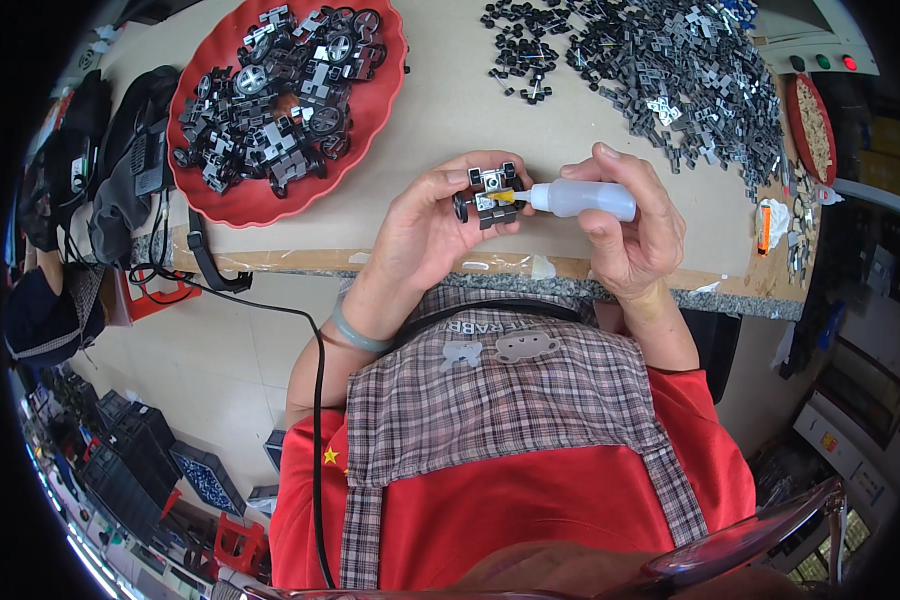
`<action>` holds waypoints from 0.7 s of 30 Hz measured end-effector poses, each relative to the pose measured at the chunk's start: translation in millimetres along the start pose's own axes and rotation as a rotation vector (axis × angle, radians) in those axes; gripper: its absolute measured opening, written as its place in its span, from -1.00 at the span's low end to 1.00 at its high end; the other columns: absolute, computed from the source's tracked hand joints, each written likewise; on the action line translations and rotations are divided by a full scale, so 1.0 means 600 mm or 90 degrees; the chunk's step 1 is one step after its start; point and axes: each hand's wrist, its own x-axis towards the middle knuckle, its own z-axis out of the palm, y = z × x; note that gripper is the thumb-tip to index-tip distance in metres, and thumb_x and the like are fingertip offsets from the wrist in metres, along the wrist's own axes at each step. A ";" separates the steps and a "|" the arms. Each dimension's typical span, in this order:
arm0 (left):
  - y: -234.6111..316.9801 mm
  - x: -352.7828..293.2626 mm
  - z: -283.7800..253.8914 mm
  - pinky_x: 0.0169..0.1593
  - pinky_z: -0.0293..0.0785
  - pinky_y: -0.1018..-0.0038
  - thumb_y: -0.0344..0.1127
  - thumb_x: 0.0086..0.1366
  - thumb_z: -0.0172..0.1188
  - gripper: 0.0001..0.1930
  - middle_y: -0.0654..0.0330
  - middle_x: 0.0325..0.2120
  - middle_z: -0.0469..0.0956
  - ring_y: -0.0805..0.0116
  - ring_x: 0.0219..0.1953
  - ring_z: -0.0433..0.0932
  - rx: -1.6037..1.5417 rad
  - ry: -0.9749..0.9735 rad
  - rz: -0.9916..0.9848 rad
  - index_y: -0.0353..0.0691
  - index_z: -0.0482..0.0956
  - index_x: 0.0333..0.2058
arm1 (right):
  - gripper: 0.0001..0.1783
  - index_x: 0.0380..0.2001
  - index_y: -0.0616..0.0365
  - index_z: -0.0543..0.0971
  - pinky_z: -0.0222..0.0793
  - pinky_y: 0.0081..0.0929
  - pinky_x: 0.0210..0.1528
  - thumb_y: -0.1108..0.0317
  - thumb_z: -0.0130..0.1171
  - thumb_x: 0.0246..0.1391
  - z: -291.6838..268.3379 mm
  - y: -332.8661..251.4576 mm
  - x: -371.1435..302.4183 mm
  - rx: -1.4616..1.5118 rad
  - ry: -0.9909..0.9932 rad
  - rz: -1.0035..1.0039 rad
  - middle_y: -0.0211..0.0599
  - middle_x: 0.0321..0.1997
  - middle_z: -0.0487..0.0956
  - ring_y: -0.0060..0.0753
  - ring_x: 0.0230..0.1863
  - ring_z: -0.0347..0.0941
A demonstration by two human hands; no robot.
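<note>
My left hand [425, 222] is closed on a small toy car chassis [488, 208], dark with silvery parts and a black wheel on its left side. In my right hand [638, 220] lies a translucent white squeeze bottle [592, 199], held nearly level. Its narrow yellowish tip reaches to the middle of the chassis; whether it touches I cannot tell. Both hands are above the near part of the table. Up and to the left of them is a red scalloped tray [394, 100], heaped with similar chassis that have black wheels and silver hubs.
Loose grey and black plastic parts [700, 90] form a big pile at the far right, with small black pieces [530, 50] beside it. An orange tube [765, 228] lies near the right edge. A black cable [315, 400] hangs along my left arm. Someone in dark clothes [55, 310] is at the left.
</note>
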 end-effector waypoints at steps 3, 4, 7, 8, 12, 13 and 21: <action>0.000 0.001 0.000 -0.08 0.45 0.30 -0.22 0.24 -0.14 -0.55 -0.09 -0.13 0.44 0.11 -0.12 0.49 -0.021 -0.006 0.003 -0.50 0.35 -0.04 | -0.51 -0.07 0.36 0.46 0.48 -0.54 -0.40 0.30 0.27 -0.05 0.001 0.000 0.002 -0.012 -0.003 -0.011 -0.08 -0.29 0.59 -0.33 -0.38 0.57; 0.000 0.001 0.000 -0.08 0.45 0.30 -0.21 0.23 -0.13 -0.54 -0.09 -0.13 0.44 0.11 -0.13 0.49 -0.016 -0.010 0.003 -0.51 0.35 -0.04 | -0.51 -0.07 0.36 0.46 0.48 -0.54 -0.40 0.30 0.27 -0.05 0.002 0.000 0.002 -0.012 -0.003 -0.011 -0.08 -0.29 0.59 -0.33 -0.38 0.57; 0.000 0.000 0.002 -0.08 0.45 0.30 -0.21 0.23 -0.11 -0.54 -0.10 -0.13 0.44 0.11 -0.13 0.49 -0.014 -0.005 0.005 -0.52 0.36 -0.05 | -0.51 -0.07 0.36 0.45 0.48 -0.54 -0.41 0.31 0.27 -0.05 0.002 0.001 0.002 -0.021 -0.004 -0.018 -0.10 -0.30 0.59 -0.33 -0.39 0.57; 0.000 0.001 0.001 -0.08 0.45 0.30 -0.21 0.23 -0.11 -0.54 -0.10 -0.13 0.44 0.11 -0.13 0.49 -0.014 -0.005 0.005 -0.52 0.36 -0.05 | -0.51 -0.07 0.36 0.45 0.48 -0.54 -0.41 0.30 0.26 -0.04 0.001 0.002 0.002 -0.018 -0.005 -0.020 -0.10 -0.32 0.59 -0.34 -0.39 0.57; -0.001 0.002 -0.003 -0.10 0.47 0.29 -0.19 0.19 -0.05 -0.50 -0.12 -0.12 0.43 0.08 -0.13 0.49 0.010 -0.004 0.011 -0.53 0.33 -0.03 | -0.52 -0.05 0.36 0.44 0.47 -0.56 -0.41 0.27 0.24 0.01 -0.007 0.003 0.002 0.018 0.023 0.008 -0.09 -0.34 0.59 -0.34 -0.38 0.57; -0.001 0.002 -0.003 -0.11 0.50 0.29 -0.15 0.17 -0.01 -0.45 -0.13 -0.11 0.41 0.07 -0.14 0.49 0.032 0.006 0.011 -0.54 0.31 -0.01 | -0.52 -0.05 0.36 0.44 0.47 -0.56 -0.41 0.27 0.24 0.01 -0.011 0.000 0.001 0.018 0.023 0.008 -0.09 -0.34 0.59 -0.34 -0.38 0.57; -0.002 0.003 -0.002 -0.11 0.49 0.28 -0.16 0.15 0.05 -0.43 -0.15 -0.13 0.42 -0.02 -0.12 0.50 0.038 0.017 0.025 -0.55 0.30 0.00 | -0.52 -0.06 0.37 0.44 0.49 -0.53 -0.42 0.27 0.24 0.01 -0.028 -0.001 -0.006 -0.057 0.015 0.000 -0.07 -0.33 0.58 -0.31 -0.37 0.58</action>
